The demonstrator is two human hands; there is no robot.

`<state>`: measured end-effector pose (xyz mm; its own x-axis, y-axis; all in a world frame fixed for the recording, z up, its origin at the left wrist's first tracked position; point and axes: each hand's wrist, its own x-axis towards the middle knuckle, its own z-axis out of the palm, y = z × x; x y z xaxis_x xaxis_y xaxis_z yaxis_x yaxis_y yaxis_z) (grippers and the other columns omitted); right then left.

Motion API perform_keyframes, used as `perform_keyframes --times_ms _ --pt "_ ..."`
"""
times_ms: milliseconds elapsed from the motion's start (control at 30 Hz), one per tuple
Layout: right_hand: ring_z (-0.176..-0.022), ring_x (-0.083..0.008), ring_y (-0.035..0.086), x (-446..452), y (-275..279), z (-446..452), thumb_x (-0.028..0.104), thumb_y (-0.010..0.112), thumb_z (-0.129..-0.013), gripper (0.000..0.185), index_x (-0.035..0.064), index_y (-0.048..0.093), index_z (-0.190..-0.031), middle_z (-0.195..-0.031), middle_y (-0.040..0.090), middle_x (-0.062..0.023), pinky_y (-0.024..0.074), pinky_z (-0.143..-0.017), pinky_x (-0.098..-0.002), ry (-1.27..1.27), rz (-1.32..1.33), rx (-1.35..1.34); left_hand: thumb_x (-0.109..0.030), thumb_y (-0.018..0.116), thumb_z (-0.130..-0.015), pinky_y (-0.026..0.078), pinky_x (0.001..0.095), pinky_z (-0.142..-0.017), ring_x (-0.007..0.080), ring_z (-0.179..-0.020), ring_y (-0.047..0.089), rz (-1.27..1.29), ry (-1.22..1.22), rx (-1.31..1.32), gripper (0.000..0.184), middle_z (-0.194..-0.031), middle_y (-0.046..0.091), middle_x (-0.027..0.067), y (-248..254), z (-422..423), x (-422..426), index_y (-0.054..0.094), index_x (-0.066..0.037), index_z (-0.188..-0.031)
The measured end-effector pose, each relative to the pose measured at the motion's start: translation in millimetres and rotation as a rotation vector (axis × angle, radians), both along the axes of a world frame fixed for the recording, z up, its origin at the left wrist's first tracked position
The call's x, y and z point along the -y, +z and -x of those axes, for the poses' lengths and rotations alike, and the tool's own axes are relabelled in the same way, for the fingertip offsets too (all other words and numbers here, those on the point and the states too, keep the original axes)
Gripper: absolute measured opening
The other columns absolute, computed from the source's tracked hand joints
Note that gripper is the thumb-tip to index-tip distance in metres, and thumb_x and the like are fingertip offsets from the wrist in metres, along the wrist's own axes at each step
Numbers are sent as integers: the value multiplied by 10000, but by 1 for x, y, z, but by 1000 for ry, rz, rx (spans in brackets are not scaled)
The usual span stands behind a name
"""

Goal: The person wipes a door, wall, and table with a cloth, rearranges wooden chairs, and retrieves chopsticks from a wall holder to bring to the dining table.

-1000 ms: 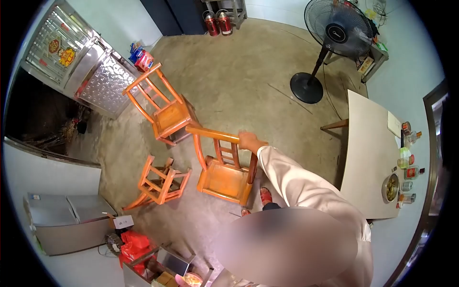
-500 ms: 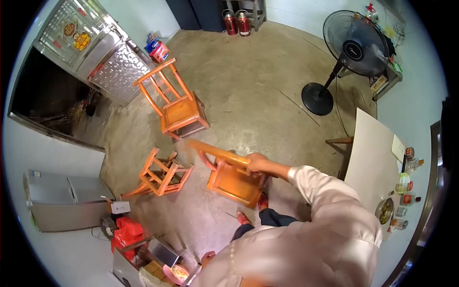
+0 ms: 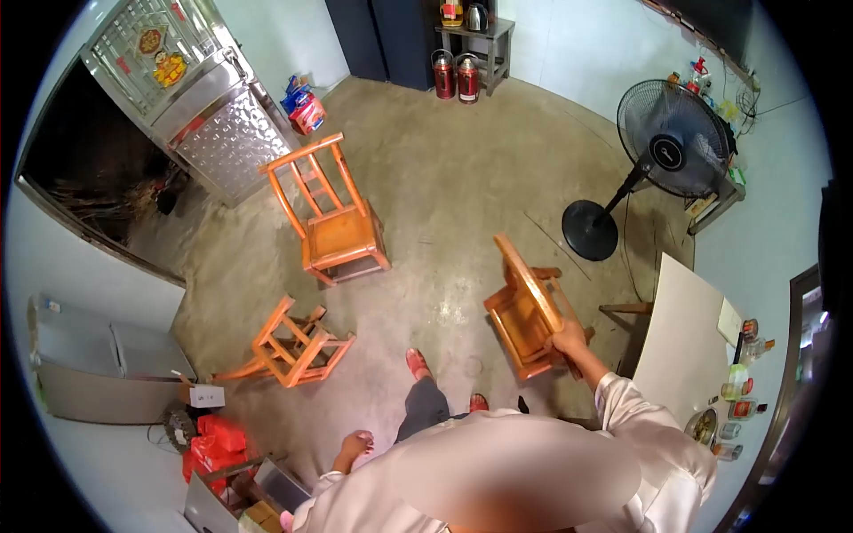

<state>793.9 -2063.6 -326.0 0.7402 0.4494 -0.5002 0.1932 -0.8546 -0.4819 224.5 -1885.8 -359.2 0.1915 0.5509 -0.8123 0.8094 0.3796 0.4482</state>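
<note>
My right hand (image 3: 569, 340) is closed around the top back rail of a wooden chair (image 3: 524, 324), which it holds to my right, near the table. The chair is tilted, its seat facing partly up. Low on the left, my left hand (image 3: 357, 442) hangs beside my body with curled fingers; a pale pink patch shows under it, and I cannot make out what it is. A second wooden chair (image 3: 342, 235) stands upright farther ahead. Another wooden chair (image 3: 300, 345) lies tipped over on the floor to the left, its legs showing.
A black standing fan (image 3: 591, 231) is at the right, with a cord on the floor. The pale table (image 3: 671, 329) carries jars and a bowl along the wall. A grey fridge (image 3: 107, 351) and red bags (image 3: 216, 441) are at the left. Red thermoses (image 3: 467, 80) stand at the back.
My right hand has swung the chair from in front of me to the right, turning it. My left hand has come further into view, and my feet have shifted.
</note>
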Motion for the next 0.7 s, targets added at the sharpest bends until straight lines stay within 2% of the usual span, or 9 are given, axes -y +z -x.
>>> perform_keyframes --times_ms 33,167,300,333,400,467,533,600,700 --pt "-742 -297 656 -2 -4 -7 157 757 -550 389 15 643 -894 -800 658 -185 508 -668 -376 -27 -16 76 -42 499 -855 519 302 -502 188 -622 633 28 -10 60 147 -819 644 94 -33 10 -30 616 -61 -943" --pt "-426 -212 571 -17 20 -32 -59 692 -610 155 -56 616 -745 -550 589 -132 447 -395 -338 -274 26 -269 -79 532 -865 511 294 -484 188 -600 627 66 102 141 127 -786 632 97 -74 -1 -163 586 -53 -977" --pt "-437 -216 574 -49 14 -51 -78 679 -623 125 -78 594 -716 -561 592 -138 436 -379 -352 -447 64 -240 -46 530 -838 503 297 -504 174 -612 606 -31 11 142 104 -745 616 65 -41 -61 -320 587 -94 -912" --pt "-436 -215 575 -59 18 -53 -77 678 -625 123 -79 591 -712 -562 591 -144 436 -380 -353 -461 60 -208 -23 488 -835 449 293 -444 182 -550 568 -266 -268 119 157 -698 584 64 -30 -81 -357 581 -106 -930" --pt "-436 -221 582 -84 34 -60 -84 662 -641 103 -86 584 -708 -562 590 -163 439 -385 -362 -466 -2 -204 -25 510 -822 379 350 -391 202 -509 521 68 347 470 238 -639 531 68 -75 -99 -443 558 -102 -1042" --pt "-443 -236 590 -94 30 -70 -93 649 -648 94 -88 587 -719 -566 595 -168 440 -387 -367 -503 -20 -231 -120 585 -782 479 382 -550 289 -571 586 -429 -164 185 205 -734 598 160 -90 -141 -524 568 -19 -960" --pt "-453 -257 599 -109 39 -78 -100 642 -657 83 -91 589 -720 -567 599 -174 442 -391 -373 -492 -54 -245 -105 619 -759 461 392 -531 292 -610 605 -695 -264 112 289 -791 610 167 15 -226 -538 528 -31 -1023" --pt "-458 -259 604 -113 43 -86 -95 647 -662 88 -106 587 -726 -573 604 -175 449 -402 -376 -469 2 -294 -80 665 -721 494 373 -685 316 -852 635 -704 -231 91 441 -930 633 193 17 -276 -588 502 -29 -1127" --pt "-495 -255 621 -142 76 -93 -106 658 -660 108 -132 586 -737 -608 622 -175 470 -439 -382 -528 38 -331 -51 697 -688 425 374 -925 347 -1107 531 -1012 -430 68 591 -1122 583 214 1 -344 -655 459 -16 -1227"
